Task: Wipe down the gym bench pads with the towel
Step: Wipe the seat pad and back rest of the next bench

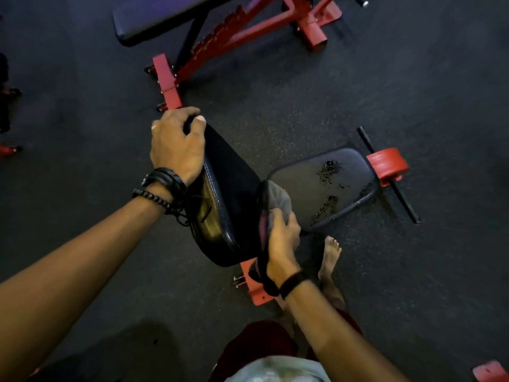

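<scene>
A black backrest pad (228, 194) of a red-framed bench stands raised and tilted in the middle of the head view. My left hand (176, 144) grips its top end. My right hand (281, 241) holds a grey towel (278, 199) with a dark, pink-lined edge against the pad's right side. To the right lies the flat black seat pad (325, 186), its cover torn in several spots. My arm hides the lower part of the towel.
A second bench (170, 20) with a red frame stands on the dark rubber floor at the top. A red foam roller (388, 164) on a black bar sits beyond the seat pad. My bare foot (330, 257) rests beside the red base (256, 288).
</scene>
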